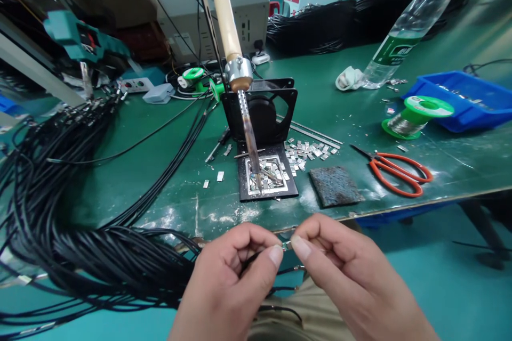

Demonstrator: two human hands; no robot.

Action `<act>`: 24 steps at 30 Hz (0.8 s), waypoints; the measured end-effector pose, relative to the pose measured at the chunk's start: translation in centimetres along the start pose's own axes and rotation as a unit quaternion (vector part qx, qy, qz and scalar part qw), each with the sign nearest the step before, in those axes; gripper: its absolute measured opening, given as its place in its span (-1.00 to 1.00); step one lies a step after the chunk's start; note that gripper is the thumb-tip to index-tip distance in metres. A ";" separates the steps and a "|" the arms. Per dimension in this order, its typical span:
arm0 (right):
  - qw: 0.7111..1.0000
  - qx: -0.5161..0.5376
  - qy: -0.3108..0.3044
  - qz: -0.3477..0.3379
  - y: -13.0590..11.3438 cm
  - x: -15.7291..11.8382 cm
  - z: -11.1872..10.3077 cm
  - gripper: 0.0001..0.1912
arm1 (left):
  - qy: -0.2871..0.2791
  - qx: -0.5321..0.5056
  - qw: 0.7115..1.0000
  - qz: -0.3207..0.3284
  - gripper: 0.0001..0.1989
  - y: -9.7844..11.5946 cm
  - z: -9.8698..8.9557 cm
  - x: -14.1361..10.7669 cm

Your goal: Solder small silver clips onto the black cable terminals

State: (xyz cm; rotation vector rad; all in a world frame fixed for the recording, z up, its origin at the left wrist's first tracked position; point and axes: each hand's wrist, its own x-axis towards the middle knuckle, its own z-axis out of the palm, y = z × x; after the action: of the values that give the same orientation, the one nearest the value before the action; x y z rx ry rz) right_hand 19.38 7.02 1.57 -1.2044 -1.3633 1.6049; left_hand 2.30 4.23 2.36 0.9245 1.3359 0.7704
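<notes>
Both hands meet low in the middle, in front of the table edge. My left hand (pixel 244 272) pinches the end of a black cable. Thumb and forefinger of my right hand (pixel 340 272) close on a small metal connector piece (pixel 287 245) at that cable's end. Just beyond them, a soldering iron (pixel 240 74) leans tip down over a black tray (pixel 248 192) with small metal pieces. More metal pieces (pixel 306 152) lie to the tray's right, near a grey-blue scouring pad (pixel 335 185). A thick bundle of black cables (pixel 120 266) lies left of my left hand.
Orange-handled scissors (pixel 400 173), a solder spool (pixel 416 116) and a blue bin (pixel 460 98) are at the right. Behind them a plastic bottle (pixel 404 37) leans beside a white cloth (pixel 349 79). A black fan (pixel 264 112) stands behind the tray.
</notes>
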 end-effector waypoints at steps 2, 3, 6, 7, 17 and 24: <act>1.000 -0.002 0.001 -0.002 0.0 0.0 0.1 -0.62 | 0.003 -0.008 1.000 -0.010 -0.76 0.0 0.0 0.0; 1.000 -0.003 0.001 -0.004 0.1 0.0 0.1 -0.63 | 0.006 -0.010 1.000 -0.015 -0.76 0.0 0.1 0.1; 1.000 -0.005 0.002 0.000 0.1 0.1 0.2 -0.63 | 0.011 -0.012 1.000 -0.020 -0.76 0.1 0.1 0.2; 1.000 -0.005 0.003 0.003 0.1 0.2 0.2 -0.63 | 0.012 -0.011 1.000 -0.022 -0.76 0.2 0.1 0.2; 1.000 -0.018 -0.013 0.009 1.1 -0.3 -0.3 -0.61 | 0.003 -0.008 1.000 -0.025 -0.75 0.0 0.1 0.2; 0.996 -0.078 0.017 0.031 0.6 -1.7 -1.0 -0.58 | 0.026 -0.005 0.999 -0.026 -0.72 0.1 -0.1 0.2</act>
State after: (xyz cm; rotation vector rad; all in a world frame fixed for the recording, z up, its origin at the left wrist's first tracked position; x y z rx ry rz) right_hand 20.87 5.63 1.32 -1.3717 -1.4655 1.5358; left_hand 2.22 4.42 2.33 0.8636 1.3963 0.7646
